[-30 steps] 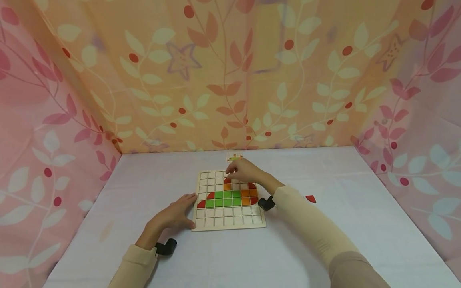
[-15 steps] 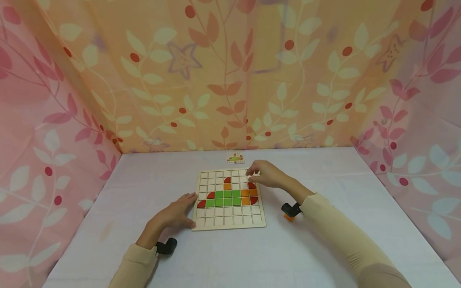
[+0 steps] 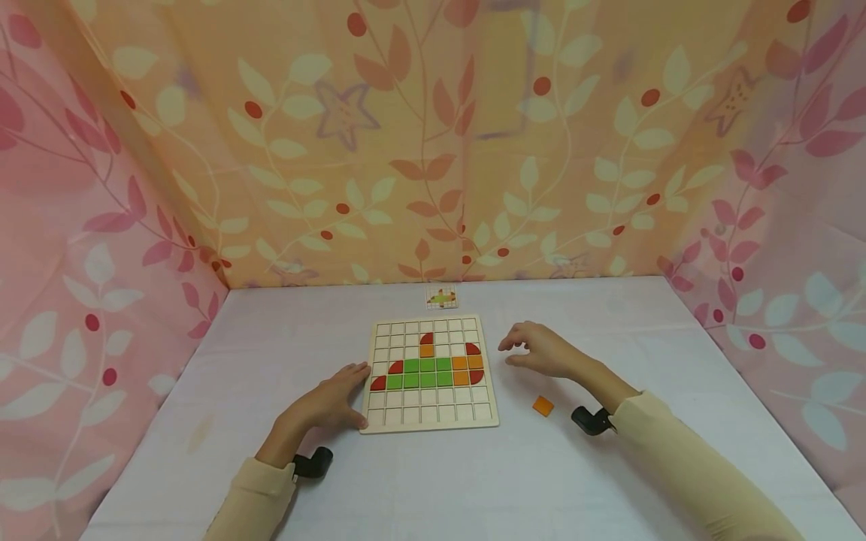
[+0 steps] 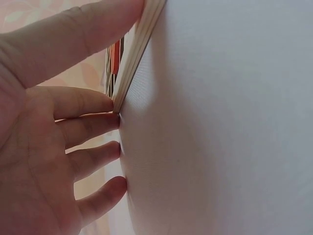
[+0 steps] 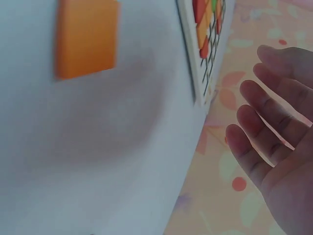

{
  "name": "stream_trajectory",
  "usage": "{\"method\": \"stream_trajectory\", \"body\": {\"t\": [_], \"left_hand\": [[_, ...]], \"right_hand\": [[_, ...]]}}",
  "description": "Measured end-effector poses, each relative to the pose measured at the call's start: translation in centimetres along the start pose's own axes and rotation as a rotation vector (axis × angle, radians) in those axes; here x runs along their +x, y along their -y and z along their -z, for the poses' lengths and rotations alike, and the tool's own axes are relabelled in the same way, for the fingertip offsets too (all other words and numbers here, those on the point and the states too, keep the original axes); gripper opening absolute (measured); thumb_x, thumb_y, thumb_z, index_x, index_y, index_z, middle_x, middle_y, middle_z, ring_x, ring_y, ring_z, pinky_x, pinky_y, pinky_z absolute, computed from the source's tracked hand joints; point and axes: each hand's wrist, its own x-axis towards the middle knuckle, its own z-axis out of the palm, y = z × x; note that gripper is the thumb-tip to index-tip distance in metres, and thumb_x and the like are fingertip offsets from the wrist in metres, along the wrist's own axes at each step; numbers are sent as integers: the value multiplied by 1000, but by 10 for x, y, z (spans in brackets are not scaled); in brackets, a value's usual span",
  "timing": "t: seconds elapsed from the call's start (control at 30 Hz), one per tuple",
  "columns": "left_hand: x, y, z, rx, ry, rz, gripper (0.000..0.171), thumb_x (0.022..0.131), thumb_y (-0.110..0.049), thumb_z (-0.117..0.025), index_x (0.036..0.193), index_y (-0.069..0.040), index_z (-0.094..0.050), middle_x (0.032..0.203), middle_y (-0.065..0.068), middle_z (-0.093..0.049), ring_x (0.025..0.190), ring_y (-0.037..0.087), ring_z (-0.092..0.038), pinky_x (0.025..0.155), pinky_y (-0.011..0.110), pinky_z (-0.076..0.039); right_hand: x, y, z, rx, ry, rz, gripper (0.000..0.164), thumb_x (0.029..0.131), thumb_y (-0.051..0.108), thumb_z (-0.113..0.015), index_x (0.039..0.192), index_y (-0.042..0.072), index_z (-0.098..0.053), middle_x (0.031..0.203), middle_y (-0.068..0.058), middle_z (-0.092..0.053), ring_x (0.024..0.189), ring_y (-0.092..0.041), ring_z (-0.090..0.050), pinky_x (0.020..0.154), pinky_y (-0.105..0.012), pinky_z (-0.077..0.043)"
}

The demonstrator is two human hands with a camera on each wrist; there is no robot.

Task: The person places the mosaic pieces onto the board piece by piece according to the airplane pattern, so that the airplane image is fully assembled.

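Note:
A square wooden grid board [image 3: 431,430] lies flat on the table with red, orange and green tiles in its cells. My left hand [image 3: 329,400] rests at its left edge, thumb near the lower corner and fingers further up. In the left wrist view the thumb [image 4: 83,36] touches the board's side and the fingers are extended. My right hand [image 3: 546,352] hovers right of the board with loosely bent fingers and holds nothing. An orange square tile [image 3: 543,406] lies on the cloth below that hand; the right wrist view shows this orange tile [image 5: 90,39] close up.
A small pattern card [image 3: 442,297] lies behind the board. White cloth [image 3: 433,488] covers the table. Flowered curtains [image 3: 433,150] stand at the back and both sides. Black wrist cameras [image 3: 590,421] sit on both wrists.
My right hand has moved from above the board to its right side, uncovering the card and the orange tile. The red piece seen earlier at the right is no longer visible. My left hand stays put.

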Motion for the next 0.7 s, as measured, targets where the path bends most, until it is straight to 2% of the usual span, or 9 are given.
{"method": "stream_trajectory", "body": {"t": [0.23, 0.4, 0.57, 0.7], "left_hand": [[-1, -2, 1, 9, 1, -1, 97, 70, -20, -86, 150, -4, -35, 160, 14, -29, 149, 38, -20, 116, 61, -23], [-2, -3, 1, 10, -3, -3, 97, 69, -20, -87, 150, -3, -36, 159, 15, -30, 149, 39, -20, 115, 63, -23], [-2, -3, 0, 1, -2, -4, 97, 68, -19, -87, 150, -3, -36, 159, 15, -30, 149, 39, -20, 115, 64, -22], [-3, -3, 1, -2, -5, -13, 96, 69, -18, -86, 150, -3, -36, 159, 15, -30, 149, 40, -20, 115, 64, -22]], "right_hand": [[-21, -12, -7, -8, 29, 6, 17, 89, 13, -66, 103, 8, -74, 99, -2, -68, 95, -23, -58, 86, -44, -52], [-35, -18, -14, 28, 62, -12, 15, 88, 12, -66, 101, 11, -74, 97, 3, -67, 93, -17, -57, 82, -34, -51], [-49, -25, -18, 50, 85, -7, 14, 85, 12, -70, 99, 11, -75, 96, 5, -66, 91, -12, -57, 78, -25, -50], [-60, -30, -20, 30, 61, 31, 13, 83, 15, -74, 96, 13, -75, 94, 7, -66, 90, -10, -56, 79, -24, -49]]}}
